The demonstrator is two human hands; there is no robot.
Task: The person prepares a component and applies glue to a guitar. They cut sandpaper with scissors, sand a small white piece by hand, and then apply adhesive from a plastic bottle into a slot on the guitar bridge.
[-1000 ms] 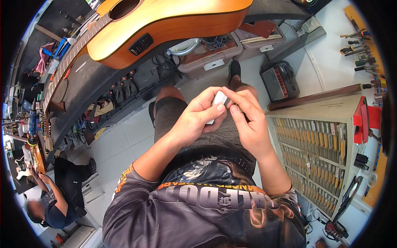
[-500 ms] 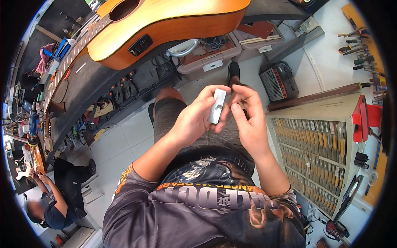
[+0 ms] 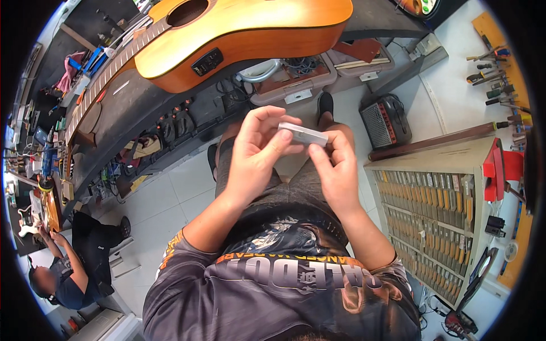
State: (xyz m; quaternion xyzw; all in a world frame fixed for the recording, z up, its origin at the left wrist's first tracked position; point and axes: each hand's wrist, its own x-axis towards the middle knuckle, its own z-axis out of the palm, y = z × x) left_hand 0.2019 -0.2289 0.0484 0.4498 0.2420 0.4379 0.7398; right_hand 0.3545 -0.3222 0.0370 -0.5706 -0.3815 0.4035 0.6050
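A small silvery rectangular block [image 3: 304, 134] with a dark slot or mark on its face is held above my lap. My left hand [image 3: 254, 153] grips its left end between thumb and fingers. At the right end, the thumb and fingers of my right hand [image 3: 339, 179] pinch it too. The block lies nearly level, tilted slightly down to the right. Beyond my hands, an orange-brown acoustic guitar [image 3: 250, 48] rests on the dark workbench [image 3: 133, 108]; neither hand touches it.
Tubs [image 3: 296, 88] with cables sit under the bench. A small amplifier [image 3: 385, 122] stands on the floor. To my right is a pale cabinet [image 3: 424, 156] of narrow slots, near wall-hung tools [image 3: 495, 79]. Another person [image 3: 71, 273] works at the far left.
The block has turned from nearly upright to nearly level. My right hand, apart from it before, now grips its right end. My left fingers have shifted up and left.
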